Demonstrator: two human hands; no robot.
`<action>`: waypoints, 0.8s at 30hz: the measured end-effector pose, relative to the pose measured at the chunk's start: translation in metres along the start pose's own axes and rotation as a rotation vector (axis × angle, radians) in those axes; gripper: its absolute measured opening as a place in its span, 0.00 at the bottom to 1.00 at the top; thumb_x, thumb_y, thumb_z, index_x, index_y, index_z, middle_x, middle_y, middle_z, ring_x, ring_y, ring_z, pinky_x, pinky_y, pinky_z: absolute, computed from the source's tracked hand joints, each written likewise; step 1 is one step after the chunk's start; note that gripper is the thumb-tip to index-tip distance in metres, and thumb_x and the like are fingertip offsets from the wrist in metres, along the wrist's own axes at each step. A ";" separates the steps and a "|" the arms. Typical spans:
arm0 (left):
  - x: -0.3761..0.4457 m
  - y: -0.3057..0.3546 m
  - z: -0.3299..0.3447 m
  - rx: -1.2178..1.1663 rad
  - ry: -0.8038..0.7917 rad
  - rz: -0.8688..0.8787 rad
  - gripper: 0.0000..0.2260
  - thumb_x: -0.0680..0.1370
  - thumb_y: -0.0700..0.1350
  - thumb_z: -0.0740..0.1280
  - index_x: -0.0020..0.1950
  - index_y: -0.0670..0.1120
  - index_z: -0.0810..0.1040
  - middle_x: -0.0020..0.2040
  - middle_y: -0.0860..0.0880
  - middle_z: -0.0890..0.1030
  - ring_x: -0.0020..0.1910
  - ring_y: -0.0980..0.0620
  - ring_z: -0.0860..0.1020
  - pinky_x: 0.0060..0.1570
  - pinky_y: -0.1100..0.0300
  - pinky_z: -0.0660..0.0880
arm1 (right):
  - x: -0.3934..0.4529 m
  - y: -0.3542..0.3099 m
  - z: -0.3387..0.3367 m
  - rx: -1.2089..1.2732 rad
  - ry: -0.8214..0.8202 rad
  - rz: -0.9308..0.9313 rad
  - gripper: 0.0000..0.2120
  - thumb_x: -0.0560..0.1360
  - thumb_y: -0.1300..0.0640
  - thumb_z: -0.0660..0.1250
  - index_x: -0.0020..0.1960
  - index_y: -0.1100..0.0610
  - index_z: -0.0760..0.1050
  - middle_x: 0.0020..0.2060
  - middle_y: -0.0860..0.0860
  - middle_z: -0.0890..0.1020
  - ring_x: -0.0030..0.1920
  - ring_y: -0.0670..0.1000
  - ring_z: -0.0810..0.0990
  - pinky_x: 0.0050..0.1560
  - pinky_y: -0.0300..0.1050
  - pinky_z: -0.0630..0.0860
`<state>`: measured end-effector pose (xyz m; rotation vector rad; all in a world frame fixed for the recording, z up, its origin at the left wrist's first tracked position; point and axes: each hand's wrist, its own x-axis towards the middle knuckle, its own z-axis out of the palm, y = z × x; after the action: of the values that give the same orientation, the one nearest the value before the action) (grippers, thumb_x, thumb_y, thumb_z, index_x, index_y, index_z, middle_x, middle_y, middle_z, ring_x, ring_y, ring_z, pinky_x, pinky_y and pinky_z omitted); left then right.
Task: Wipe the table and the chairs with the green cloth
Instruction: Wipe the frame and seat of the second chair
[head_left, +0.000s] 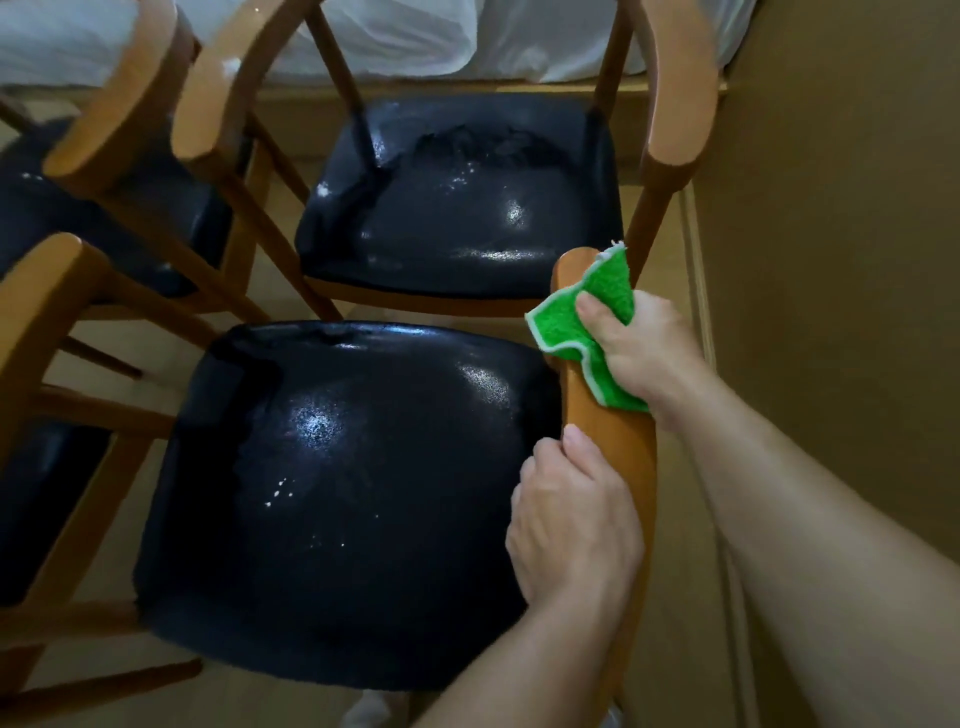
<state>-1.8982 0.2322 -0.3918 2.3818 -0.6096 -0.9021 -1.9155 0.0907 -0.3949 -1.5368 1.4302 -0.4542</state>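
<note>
The nearest chair has a shiny black seat (332, 499) and a curved wooden backrest rail (613, 441) on its right side. My right hand (644, 348) grips the green cloth (571, 322) and presses it around the upper end of that rail. Lower down on the same rail, my left hand (571, 525) grips the wood, thumb on the inner face. A second chair (457, 208) with a black seat and wooden arms stands just beyond. The table is not in view.
More wooden chairs (104, 130) with black seats crowd the left side. A beige wall (831, 260) runs close along the right. White curtain fabric (415, 36) hangs at the top. Beige floor (156, 343) shows between the chair legs.
</note>
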 end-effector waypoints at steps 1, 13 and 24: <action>0.002 0.002 0.003 0.026 0.019 -0.002 0.21 0.80 0.60 0.43 0.48 0.53 0.73 0.48 0.55 0.77 0.49 0.52 0.76 0.48 0.52 0.70 | -0.009 0.007 -0.003 0.070 -0.006 0.026 0.17 0.78 0.44 0.64 0.49 0.58 0.78 0.40 0.52 0.82 0.41 0.52 0.80 0.43 0.47 0.75; 0.005 0.008 0.007 0.225 0.035 -0.041 0.18 0.78 0.60 0.42 0.46 0.55 0.67 0.46 0.55 0.77 0.46 0.53 0.78 0.42 0.54 0.66 | -0.026 0.022 -0.004 0.062 -0.165 0.171 0.21 0.71 0.43 0.72 0.55 0.56 0.75 0.45 0.52 0.83 0.47 0.53 0.82 0.49 0.52 0.79; 0.006 0.019 0.002 0.297 -0.018 -0.058 0.17 0.80 0.61 0.40 0.48 0.58 0.66 0.43 0.57 0.74 0.41 0.58 0.75 0.45 0.60 0.70 | 0.050 -0.023 0.019 -0.554 0.090 -0.220 0.19 0.72 0.44 0.65 0.54 0.58 0.72 0.48 0.57 0.76 0.45 0.61 0.74 0.43 0.49 0.67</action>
<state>-1.8995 0.2138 -0.3843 2.6694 -0.7282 -0.9117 -1.8748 0.0494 -0.4014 -2.1537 1.5425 -0.2665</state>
